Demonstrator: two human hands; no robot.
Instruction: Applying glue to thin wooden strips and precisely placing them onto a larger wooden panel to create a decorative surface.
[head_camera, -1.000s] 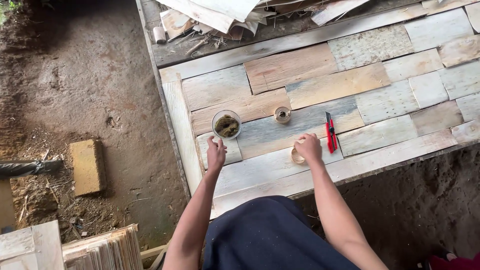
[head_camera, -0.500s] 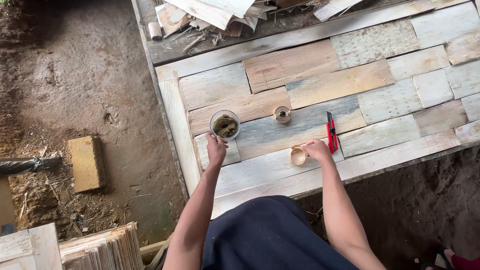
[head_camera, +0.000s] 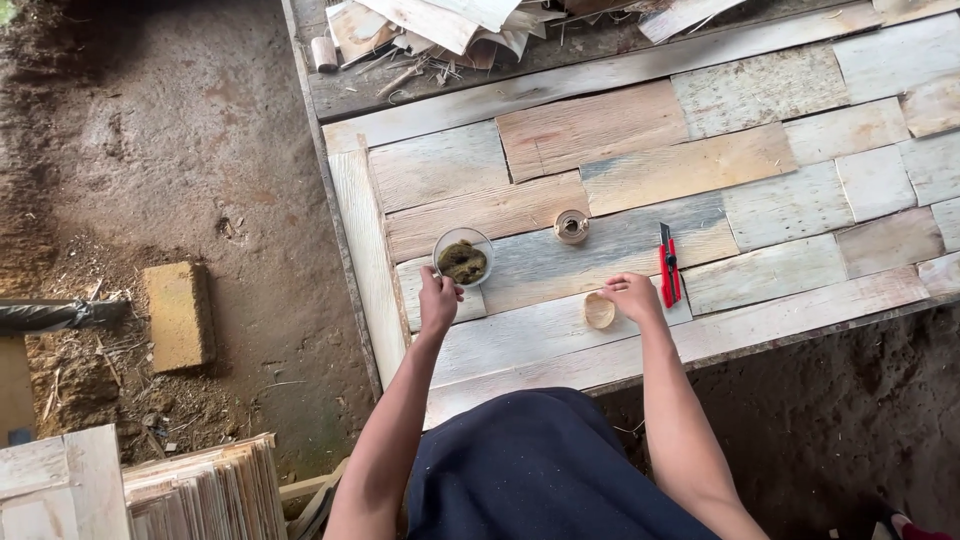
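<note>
My left hand (head_camera: 438, 299) grips the near rim of a small clear bowl (head_camera: 462, 259) holding a brownish-green lump, on a patchwork wooden panel (head_camera: 640, 190). My right hand (head_camera: 634, 296) rests on the boards with its fingers on a small tan round lid (head_camera: 599, 311). A little open jar (head_camera: 571, 226) stands between and beyond both hands. A red utility knife (head_camera: 668, 265) lies just right of my right hand.
Wood scraps and offcuts (head_camera: 430, 25) pile at the panel's far edge. Bare dirt ground (head_camera: 170, 150) lies to the left, with a yellowish block (head_camera: 178, 315) and a stack of thin boards (head_camera: 200, 490) at lower left.
My right hand has shifted slightly right off the tan lid, which now shows beside it. My left hand has closed on the bowl's rim.
</note>
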